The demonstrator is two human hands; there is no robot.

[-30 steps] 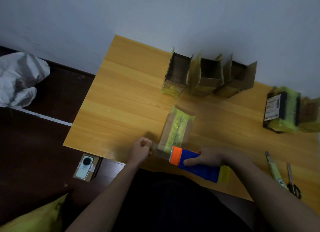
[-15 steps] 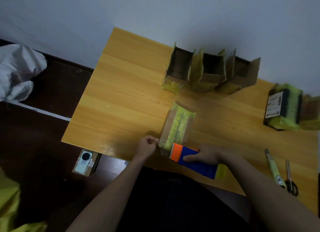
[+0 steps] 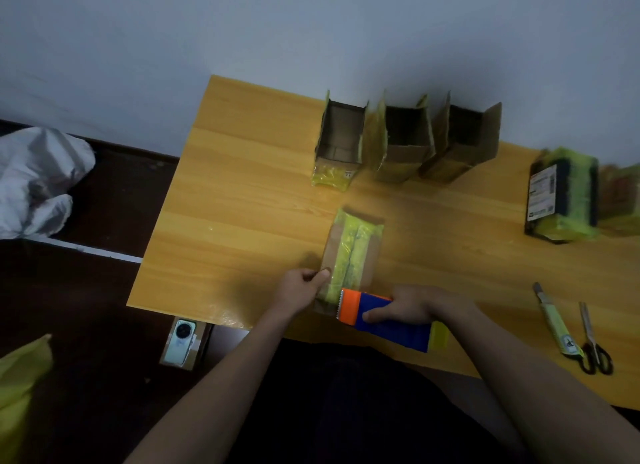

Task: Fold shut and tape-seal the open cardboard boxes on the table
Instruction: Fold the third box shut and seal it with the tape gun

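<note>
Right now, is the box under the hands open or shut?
Shut: the box has its flaps flat, with yellow tape along the seam.

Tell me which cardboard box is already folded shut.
The box under the hands, with yellow tape along its top; the three by the wall stand open.

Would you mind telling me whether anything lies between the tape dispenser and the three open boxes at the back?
Only the yellow-taped cardboard box, lying directly ahead of the orange and blue tape dispenser held in the right hand. Beyond it, bare wooden table leads to the three open cardboard boxes.
</note>
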